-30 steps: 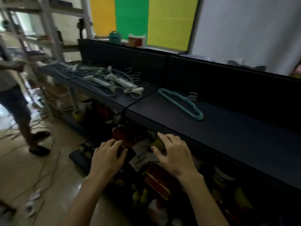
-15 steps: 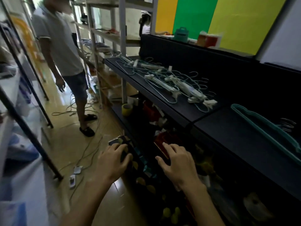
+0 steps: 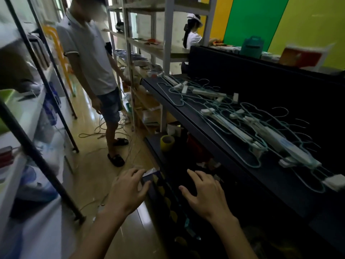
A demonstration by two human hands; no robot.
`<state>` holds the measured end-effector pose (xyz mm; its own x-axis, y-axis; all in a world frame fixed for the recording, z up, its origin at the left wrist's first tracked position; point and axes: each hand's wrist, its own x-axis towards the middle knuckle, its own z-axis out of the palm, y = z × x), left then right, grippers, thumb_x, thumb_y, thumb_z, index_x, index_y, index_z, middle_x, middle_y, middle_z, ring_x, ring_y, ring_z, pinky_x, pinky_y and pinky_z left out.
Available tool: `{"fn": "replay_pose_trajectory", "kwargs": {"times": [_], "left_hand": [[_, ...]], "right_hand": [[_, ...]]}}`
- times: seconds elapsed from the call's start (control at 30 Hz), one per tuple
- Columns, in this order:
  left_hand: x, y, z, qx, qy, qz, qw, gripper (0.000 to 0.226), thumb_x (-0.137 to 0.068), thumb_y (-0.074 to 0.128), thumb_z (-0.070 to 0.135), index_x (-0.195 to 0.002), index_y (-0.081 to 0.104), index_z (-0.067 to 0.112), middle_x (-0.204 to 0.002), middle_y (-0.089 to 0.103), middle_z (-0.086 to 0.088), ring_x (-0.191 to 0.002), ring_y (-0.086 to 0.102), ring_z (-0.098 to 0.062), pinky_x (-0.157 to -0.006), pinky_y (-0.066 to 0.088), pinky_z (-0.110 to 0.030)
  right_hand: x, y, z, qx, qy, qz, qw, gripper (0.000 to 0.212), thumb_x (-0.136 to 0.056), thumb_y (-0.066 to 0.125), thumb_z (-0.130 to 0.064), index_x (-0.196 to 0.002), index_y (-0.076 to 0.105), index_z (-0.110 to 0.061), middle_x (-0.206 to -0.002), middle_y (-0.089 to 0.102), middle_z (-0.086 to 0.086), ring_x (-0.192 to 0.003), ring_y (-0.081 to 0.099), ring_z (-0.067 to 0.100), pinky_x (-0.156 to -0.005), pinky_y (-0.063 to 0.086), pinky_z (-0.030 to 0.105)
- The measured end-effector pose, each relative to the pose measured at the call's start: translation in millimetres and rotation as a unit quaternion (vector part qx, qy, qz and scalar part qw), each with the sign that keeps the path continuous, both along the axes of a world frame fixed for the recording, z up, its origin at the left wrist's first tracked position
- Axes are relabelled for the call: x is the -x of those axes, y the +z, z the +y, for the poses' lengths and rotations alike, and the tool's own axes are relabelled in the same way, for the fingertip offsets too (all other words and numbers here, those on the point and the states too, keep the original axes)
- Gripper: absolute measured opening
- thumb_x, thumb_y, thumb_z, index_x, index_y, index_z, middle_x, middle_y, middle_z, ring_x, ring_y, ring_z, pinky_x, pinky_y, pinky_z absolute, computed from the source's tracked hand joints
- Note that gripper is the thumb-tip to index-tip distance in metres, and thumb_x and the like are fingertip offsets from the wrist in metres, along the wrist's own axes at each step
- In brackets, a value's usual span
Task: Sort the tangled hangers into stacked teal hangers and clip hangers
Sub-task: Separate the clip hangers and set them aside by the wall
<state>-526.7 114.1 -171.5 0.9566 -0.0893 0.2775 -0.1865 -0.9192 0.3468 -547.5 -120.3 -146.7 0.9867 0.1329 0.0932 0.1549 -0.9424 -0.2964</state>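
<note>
A: What's nearest?

B: Both hands, held out palm down in front of the dark lower shelf. The left hand has its fingers spread and loose, gripping nothing; its fingertips are right at a small dark box, but I can't tell whether they touch it. The right hand is the same, fingers splayed and relaxed, holding nothing.

A: And the hangers?

B: Up on the black table, to the right of the hands and further back. It's one tangled pile: thin teal hangers looped through each other, with pale clip hangers lying across them. A white clip sits at the pile's near end. Neither hand touches any of it.

A: Below the table?

B: A yellow tape roll on the lower shelf; the rest there is too dark to make out.

A: Further off?

B: A person in a grey shirt and sandals stands in the aisle, cables on the floor around the feet. Behind the table's black panel sit a teal container and a green and yellow wall.
</note>
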Motion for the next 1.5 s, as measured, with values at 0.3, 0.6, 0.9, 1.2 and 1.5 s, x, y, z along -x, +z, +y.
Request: {"fn": "replay_pose_trajectory", "kwargs": {"times": [0.3,0.6,0.9,1.2,1.5], "left_hand": [[-151,0,62,-0.028,-0.078,0.018,0.996,0.066,-0.078,0.027,0.062,-0.122,0.060,0.025,-0.117,0.063,0.001,-0.104,0.057,-0.023,-0.075,0.045,-0.035],[-280,63,63,-0.038,-0.183,-0.051,0.981,0.062,-0.079,0.030,0.061,-0.117,0.062,0.024,-0.113,0.064,-0.001,-0.098,0.058,-0.028,-0.074,0.046,-0.038],[-374,99,13,-0.026,-0.260,-0.072,0.962,0.048,-0.091,0.049,0.049,-0.133,0.049,0.026,-0.133,0.052,0.001,-0.120,0.046,-0.024,-0.092,0.043,-0.040],[-459,128,-32,-0.002,-0.281,-0.080,0.956,0.046,-0.090,0.049,0.049,-0.131,0.050,0.028,-0.131,0.053,0.004,-0.121,0.046,-0.022,-0.090,0.045,-0.041],[-519,131,-58,0.038,-0.312,-0.071,0.947,0.042,-0.090,0.052,0.043,-0.127,0.056,0.022,-0.128,0.056,0.001,-0.116,0.051,-0.022,-0.087,0.045,-0.039]], "right_hand": [[-104,11,73,-0.014,-0.055,0.007,0.998,0.064,-0.092,0.039,-0.058,-0.147,0.025,-0.029,-0.140,0.041,-0.004,-0.126,0.037,0.017,-0.102,0.035,0.031],[-176,83,89,-0.031,-0.148,-0.121,0.981,0.062,-0.091,0.043,-0.057,-0.145,0.030,-0.029,-0.131,0.046,-0.009,-0.121,0.041,0.012,-0.098,0.039,0.030],[-223,124,36,-0.012,-0.229,-0.158,0.960,0.060,-0.092,0.046,-0.052,-0.146,0.031,-0.028,-0.139,0.043,-0.007,-0.127,0.037,0.013,-0.102,0.034,0.027],[-287,145,-18,0.000,-0.256,-0.093,0.962,0.068,-0.087,0.050,-0.060,-0.145,0.027,-0.034,-0.146,0.034,-0.011,-0.134,0.031,0.012,-0.105,0.033,0.032],[-354,139,-39,0.014,-0.227,0.042,0.973,0.092,-0.070,0.066,-0.067,-0.146,0.022,-0.038,-0.151,0.026,-0.011,-0.137,0.025,0.016,-0.111,0.027,0.035]]}}
